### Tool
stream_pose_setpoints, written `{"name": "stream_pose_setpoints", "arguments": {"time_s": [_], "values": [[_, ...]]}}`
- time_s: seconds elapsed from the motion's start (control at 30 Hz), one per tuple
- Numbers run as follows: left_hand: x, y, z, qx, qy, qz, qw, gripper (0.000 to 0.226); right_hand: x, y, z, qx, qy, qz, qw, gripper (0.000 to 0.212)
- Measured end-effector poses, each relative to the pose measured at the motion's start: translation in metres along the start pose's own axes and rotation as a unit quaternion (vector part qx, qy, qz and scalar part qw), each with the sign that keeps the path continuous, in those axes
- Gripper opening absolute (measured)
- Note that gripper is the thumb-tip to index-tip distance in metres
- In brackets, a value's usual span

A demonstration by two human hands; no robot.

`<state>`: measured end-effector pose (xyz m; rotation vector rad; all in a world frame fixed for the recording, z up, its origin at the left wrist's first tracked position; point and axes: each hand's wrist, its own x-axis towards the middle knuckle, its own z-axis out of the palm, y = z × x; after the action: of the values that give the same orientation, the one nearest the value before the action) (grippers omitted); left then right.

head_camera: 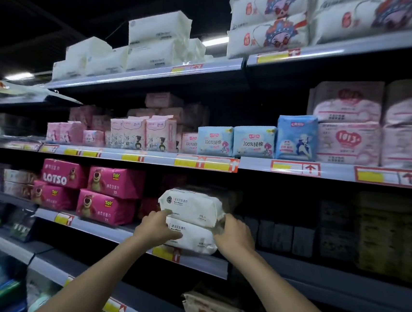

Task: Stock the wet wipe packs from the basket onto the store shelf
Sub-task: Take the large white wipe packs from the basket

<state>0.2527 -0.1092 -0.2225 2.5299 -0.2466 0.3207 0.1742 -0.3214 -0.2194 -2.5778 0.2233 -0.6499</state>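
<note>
Head view: a stack of two white soft-plastic wet wipe packs (191, 208) sits at the front edge of the grey metal store shelf (107, 232), one pack lying flat on the other, just above a yellow-and-red price label (166, 252) on the shelf's front strip. The left hand (159, 229) is at the stack's left end, its fingers (169, 212) curled against the printed front face and grasping it. The right hand (235, 234) is wrapped round the stack's right end, fingers clenched on it where the two packs meet. Both forearms reach up from the bottom of the view. Further left along the same shelf, apart from the stack, lie magenta bear-printed wipe packs (106, 196), stacked two high near the front edge.
</note>
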Motion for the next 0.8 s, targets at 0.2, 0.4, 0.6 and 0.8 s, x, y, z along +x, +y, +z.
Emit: {"name": "stream_pose_setpoints", "arguments": {"time_s": [0.2, 0.4, 0.6, 0.8], "values": [[-0.048, 0.057, -0.01, 0.118, -0.036, 0.05, 0.991, 0.106, -0.031, 0.028, -0.043, -0.064, -0.034, -0.017, 0.997, 0.06], [-0.103, 0.107, 0.007, 0.247, -0.079, 0.16, 0.952, 0.111, -0.069, 0.056, -0.09, -0.152, -0.117, 0.022, 0.981, 0.109], [-0.153, 0.144, 0.04, 0.298, -0.118, 0.214, 0.923, 0.115, -0.119, 0.102, -0.124, -0.189, -0.157, 0.047, 0.968, 0.128], [-0.202, 0.162, 0.105, 0.261, -0.194, 0.24, 0.915, 0.113, -0.187, 0.157, -0.136, -0.181, -0.181, 0.034, 0.966, 0.127]]}}
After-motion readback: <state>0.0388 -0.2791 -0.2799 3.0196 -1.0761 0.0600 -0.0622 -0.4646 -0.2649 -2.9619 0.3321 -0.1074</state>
